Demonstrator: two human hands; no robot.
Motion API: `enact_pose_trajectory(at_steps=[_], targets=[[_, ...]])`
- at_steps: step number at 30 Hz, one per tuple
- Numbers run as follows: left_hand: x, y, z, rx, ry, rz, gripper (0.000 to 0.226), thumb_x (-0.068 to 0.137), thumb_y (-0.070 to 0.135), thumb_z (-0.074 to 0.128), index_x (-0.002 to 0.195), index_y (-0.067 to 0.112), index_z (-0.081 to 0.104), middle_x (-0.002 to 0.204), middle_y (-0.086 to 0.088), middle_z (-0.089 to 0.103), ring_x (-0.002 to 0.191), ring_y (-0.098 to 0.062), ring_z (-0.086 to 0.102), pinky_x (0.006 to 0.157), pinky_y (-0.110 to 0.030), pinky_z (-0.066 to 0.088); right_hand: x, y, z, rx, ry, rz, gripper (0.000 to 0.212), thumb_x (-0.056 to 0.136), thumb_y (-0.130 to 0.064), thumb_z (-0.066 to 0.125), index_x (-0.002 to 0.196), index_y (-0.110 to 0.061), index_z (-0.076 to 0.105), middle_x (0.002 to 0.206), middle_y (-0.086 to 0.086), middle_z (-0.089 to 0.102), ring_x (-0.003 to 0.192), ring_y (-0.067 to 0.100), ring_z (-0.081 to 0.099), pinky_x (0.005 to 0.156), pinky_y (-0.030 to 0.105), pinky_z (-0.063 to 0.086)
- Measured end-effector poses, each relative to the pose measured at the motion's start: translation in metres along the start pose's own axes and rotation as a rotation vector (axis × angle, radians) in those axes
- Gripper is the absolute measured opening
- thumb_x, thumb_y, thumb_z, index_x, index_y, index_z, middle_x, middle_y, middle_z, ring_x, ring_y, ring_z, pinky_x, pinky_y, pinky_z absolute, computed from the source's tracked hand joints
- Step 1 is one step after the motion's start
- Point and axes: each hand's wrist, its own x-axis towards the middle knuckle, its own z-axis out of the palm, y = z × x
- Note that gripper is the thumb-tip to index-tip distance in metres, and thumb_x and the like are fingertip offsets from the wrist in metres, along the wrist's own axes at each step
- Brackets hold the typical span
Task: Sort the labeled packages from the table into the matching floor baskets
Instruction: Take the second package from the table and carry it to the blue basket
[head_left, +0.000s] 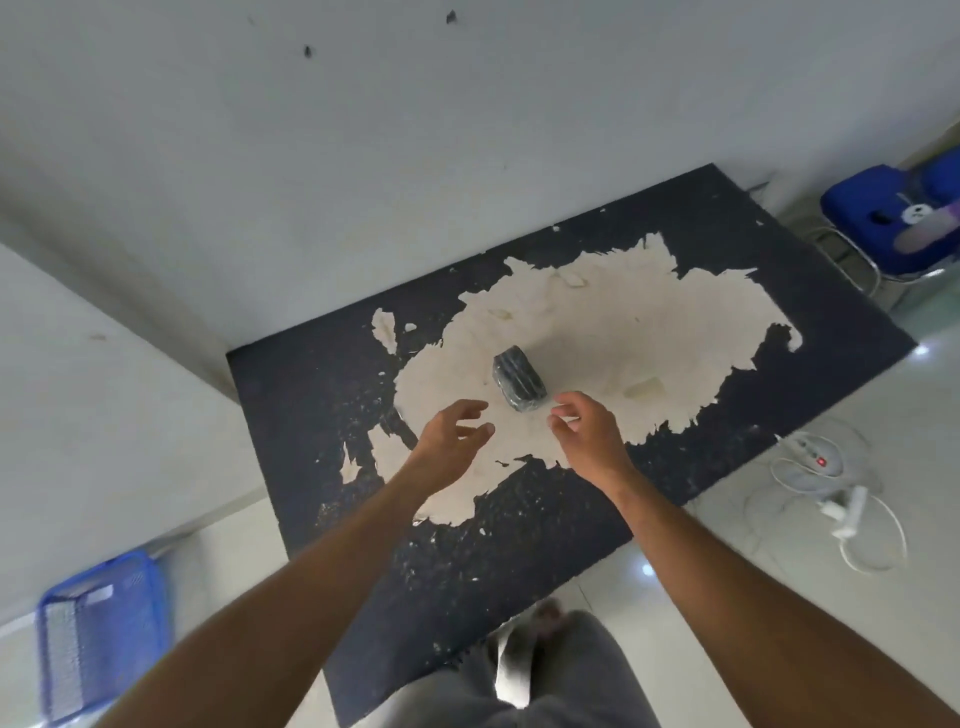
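Observation:
One small dark package wrapped in shiny plastic lies near the middle of the table, whose black top is worn through to a pale patch. My left hand hovers just below and left of the package, fingers spread, holding nothing. My right hand hovers just below and right of it, fingers loosely curled and apart, also holding nothing. Neither hand touches the package. A blue mesh basket stands on the floor at the lower left, with a white label on its rim.
A wall runs along the table's far edge and left side. A blue chair with small items on its seat stands at the far right. A white power strip with cables lies on the tiled floor right of the table. My legs are at the bottom.

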Motion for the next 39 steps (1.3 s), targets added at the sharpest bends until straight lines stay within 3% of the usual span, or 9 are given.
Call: enact_pose_trajectory(at_steps=[4, 9, 12, 15, 18, 23, 28, 35, 39], targets=[[0.033, 0.002, 0.025, -0.203, 0.124, -0.185, 0.035, 0.096, 0.029, 0.062, 0.130, 0.022, 0.059, 0.129, -0.004, 0.062, 0.105, -0.019, 0.065, 0.085, -0.036, 0.058, 0.050, 0.011, 0.003, -0.005, -0.041, -0.021, 0.028, 0.097, -0.012, 0.057, 0.125, -0.009, 0.058, 0.126, 0.009, 0.065, 0.111, 0.026, 0.064, 0.086, 0.026, 0.049], [0.064, 0.013, 0.051, -0.237, 0.241, -0.255, 0.041, 0.095, 0.028, 0.064, 0.133, 0.019, 0.056, 0.128, 0.001, 0.061, 0.103, -0.015, 0.064, 0.070, -0.018, 0.049, 0.102, 0.027, 0.007, -0.005, -0.135, -0.070, 0.027, 0.095, -0.011, 0.059, 0.122, -0.006, 0.059, 0.121, 0.010, 0.066, 0.109, 0.024, 0.064, 0.086, 0.025, 0.049], [0.074, 0.018, 0.074, -0.267, 0.282, -0.296, 0.047, 0.092, 0.026, 0.067, 0.136, 0.016, 0.053, 0.128, 0.004, 0.058, 0.106, -0.015, 0.062, 0.080, -0.023, 0.050, 0.118, 0.035, 0.006, 0.012, -0.235, -0.089, 0.024, 0.093, -0.007, 0.061, 0.117, -0.006, 0.061, 0.114, 0.008, 0.069, 0.103, 0.020, 0.065, 0.083, 0.022, 0.053], [0.079, 0.024, 0.096, -0.311, 0.310, -0.289, 0.047, 0.091, 0.015, 0.066, 0.135, 0.012, 0.052, 0.122, 0.005, 0.058, 0.118, -0.019, 0.060, 0.090, -0.023, 0.048, 0.124, 0.042, 0.005, 0.027, -0.316, -0.116, 0.029, 0.090, -0.006, 0.065, 0.119, -0.008, 0.062, 0.114, 0.005, 0.069, 0.100, 0.014, 0.063, 0.080, 0.012, 0.049], [0.079, 0.032, 0.107, -0.342, 0.351, -0.285, 0.044, 0.090, 0.006, 0.063, 0.133, 0.008, 0.054, 0.117, 0.001, 0.061, 0.117, -0.018, 0.060, 0.093, -0.023, 0.046, 0.127, 0.046, 0.003, 0.072, -0.364, -0.114, 0.033, 0.088, -0.006, 0.067, 0.121, -0.009, 0.063, 0.115, 0.006, 0.070, 0.102, 0.016, 0.066, 0.093, 0.031, 0.055], [0.077, 0.045, 0.094, -0.304, 0.402, -0.218, 0.040, 0.089, 0.020, 0.062, 0.128, 0.013, 0.063, 0.120, -0.002, 0.068, 0.115, -0.013, 0.061, 0.098, -0.028, 0.046, 0.137, 0.025, -0.005, 0.058, -0.354, -0.161, 0.036, 0.091, -0.019, 0.066, 0.125, -0.010, 0.064, 0.118, 0.009, 0.065, 0.100, 0.016, 0.064, 0.087, 0.024, 0.052], [0.079, 0.060, 0.068, -0.328, 0.463, -0.195, 0.035, 0.093, 0.021, 0.053, 0.123, 0.011, 0.067, 0.109, -0.007, 0.069, 0.099, -0.018, 0.064, 0.083, -0.025, 0.048, 0.144, -0.008, -0.019, 0.022, -0.344, -0.211, 0.035, 0.095, -0.027, 0.058, 0.125, -0.009, 0.062, 0.121, 0.010, 0.064, 0.105, 0.016, 0.060, 0.081, 0.020, 0.046], [0.087, 0.067, 0.052, -0.466, 0.467, -0.285, 0.024, 0.098, 0.012, 0.045, 0.091, 0.016, 0.067, 0.103, -0.019, 0.072, 0.089, -0.023, 0.065, 0.078, -0.035, 0.051, 0.156, -0.030, -0.021, -0.015, -0.371, -0.119, 0.021, 0.093, -0.018, 0.054, 0.105, -0.006, 0.067, 0.096, 0.005, 0.067, 0.073, 0.006, 0.059, 0.046, 0.005, 0.039], [0.102, 0.050, 0.052, -0.543, 0.398, -0.488, 0.027, 0.097, 0.014, 0.046, 0.095, 0.004, 0.071, 0.100, -0.019, 0.071, 0.085, -0.025, 0.063, 0.079, -0.038, 0.054, 0.169, -0.030, -0.010, -0.072, -0.436, 0.020, 0.029, 0.091, -0.018, 0.049, 0.063, -0.018, 0.053, 0.066, -0.001, 0.053, 0.058, 0.014, 0.049, 0.043, 0.017, 0.036]])
